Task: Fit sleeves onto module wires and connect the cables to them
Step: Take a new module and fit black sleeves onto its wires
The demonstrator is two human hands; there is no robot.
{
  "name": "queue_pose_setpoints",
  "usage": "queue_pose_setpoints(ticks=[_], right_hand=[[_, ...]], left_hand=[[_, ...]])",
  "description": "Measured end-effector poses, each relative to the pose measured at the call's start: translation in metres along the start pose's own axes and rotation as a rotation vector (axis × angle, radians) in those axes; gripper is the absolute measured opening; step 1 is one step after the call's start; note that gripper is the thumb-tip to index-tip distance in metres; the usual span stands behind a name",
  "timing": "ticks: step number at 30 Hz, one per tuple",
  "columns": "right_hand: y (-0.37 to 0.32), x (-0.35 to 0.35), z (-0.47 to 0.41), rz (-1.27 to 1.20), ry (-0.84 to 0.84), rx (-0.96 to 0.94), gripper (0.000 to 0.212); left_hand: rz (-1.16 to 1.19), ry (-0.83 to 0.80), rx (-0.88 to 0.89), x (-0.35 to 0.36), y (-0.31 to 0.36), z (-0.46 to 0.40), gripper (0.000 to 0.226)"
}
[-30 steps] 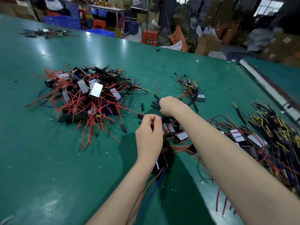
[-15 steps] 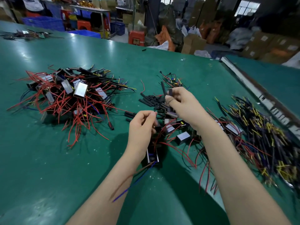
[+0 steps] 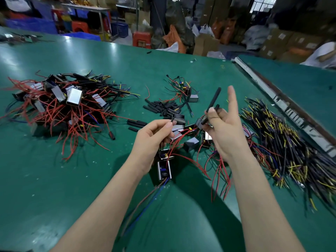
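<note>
Green desk point(image 3: 76, 179) stretches under me, with boxes and crates in the room beyond. I am at the sleeving step. My right hand point(image 3: 225, 131) pinches black sleeves point(image 3: 214, 100) between thumb and forefinger, other fingers spread, raised over the middle of the desk. My left hand point(image 3: 152, 140) curls round a module's wire point(image 3: 172, 119), its tip poking up; the module point(image 3: 164, 170) hangs below it, near me. Spare sleeves point(image 3: 158, 108) lie just beyond, cables point(image 3: 283, 139) to the right, a module heap point(image 3: 60, 104) far left. Next, I judge, I must bring a sleeve mouth onto that wire tip and slide it down.
</note>
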State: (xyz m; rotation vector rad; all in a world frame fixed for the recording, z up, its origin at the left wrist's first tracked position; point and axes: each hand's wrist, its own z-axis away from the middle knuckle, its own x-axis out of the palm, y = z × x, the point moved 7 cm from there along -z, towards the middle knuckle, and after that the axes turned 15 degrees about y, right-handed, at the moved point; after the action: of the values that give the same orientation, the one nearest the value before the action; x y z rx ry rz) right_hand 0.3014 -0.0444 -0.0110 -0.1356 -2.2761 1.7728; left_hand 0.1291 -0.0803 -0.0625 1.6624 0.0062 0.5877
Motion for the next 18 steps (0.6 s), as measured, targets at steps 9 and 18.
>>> queue_pose_setpoints(ticks=[9, 18], right_hand=[[0.001, 0.021, 0.016, -0.071, -0.23, 0.085, 0.062], [0.016, 0.038, 0.027, -0.03, -0.213, 0.067, 0.039]], left_hand=[[0.0, -0.048, -0.015, 0.003, 0.0, 0.003, 0.019], [0.006, -0.06, 0.007, 0.004, 0.0, 0.006, 0.01]])
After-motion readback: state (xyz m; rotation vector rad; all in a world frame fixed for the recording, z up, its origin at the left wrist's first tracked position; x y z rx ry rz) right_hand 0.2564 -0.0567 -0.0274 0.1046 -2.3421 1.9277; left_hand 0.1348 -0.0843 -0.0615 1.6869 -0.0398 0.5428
